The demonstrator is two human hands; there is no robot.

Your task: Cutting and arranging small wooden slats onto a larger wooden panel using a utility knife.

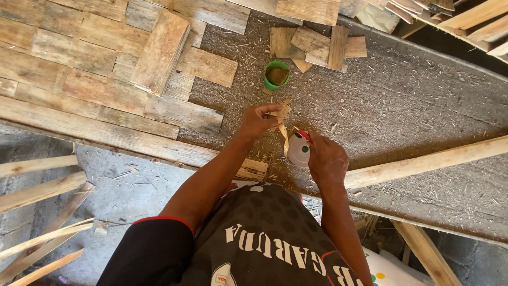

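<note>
The person looks down at a grey surface that is dusty with wood bits. The left hand is near the middle of the view, with its fingers pressed together, pinching a small piece of thin wood. A thin wood strip hangs down from that piece toward 5 o'clock. The right hand is just beside it, at 4 o'clock from the left hand. It is curled around a small round white bottle with a red tip, and the tip points up near the strip. I cannot tell if the tip touches the wood. A green cup with brown stuff inside stands on the surface at 12 o'clock from the left hand, near but apart from it. Some short flat wood pieces lie in a little pile at 1 o'clock from the cup. Old wood planks cover the surface at 9 to 11 o'clock, fitted side by side. 1 long pale wood stick runs out at 3 o'clock from under the right hand. More pale sticks lie over the grey floor at 8 o'clock.
</note>
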